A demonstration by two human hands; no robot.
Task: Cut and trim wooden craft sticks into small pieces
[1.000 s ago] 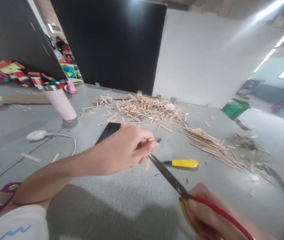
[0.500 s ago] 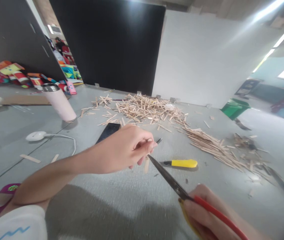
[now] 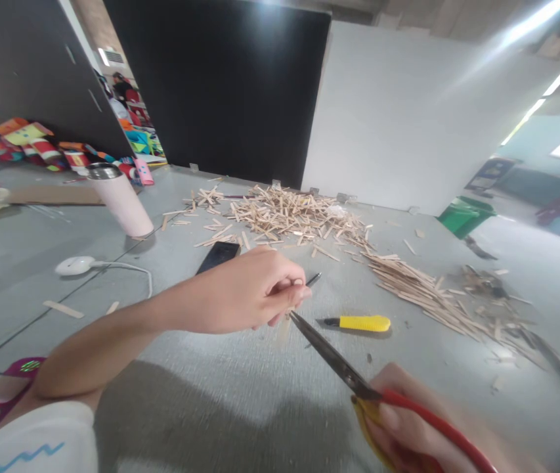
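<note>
My left hand (image 3: 264, 292) is closed in a pinch above the middle of the table. A thin wooden stick (image 3: 283, 328), blurred, hangs below its fingertips. My right hand (image 3: 402, 414) grips a pair of scissors (image 3: 331, 355) with red and yellow handles, its fingers wrapped round them. The blades look nearly closed, and their tips reach the stick just under my left fingers. Whether they touch it I cannot tell. A yellow utility knife (image 3: 364, 323) lies right of the blades. Behind my left hand a dark pen-like tip (image 3: 314, 279) and a black phone (image 3: 218, 256) show partly.
A heap of short wooden sticks (image 3: 289, 213) lies at the back, with longer sticks (image 3: 420, 295) bundled to the right. On the left stand a pink bottle (image 3: 122, 200) and a white cabled device (image 3: 75, 265). Black and white panels (image 3: 373, 118) border the table (image 3: 240, 401).
The scissors' tips have shifted slightly left under my left hand. The stick below my fingers now looks smeared by motion. My left hand stays almost in place.
</note>
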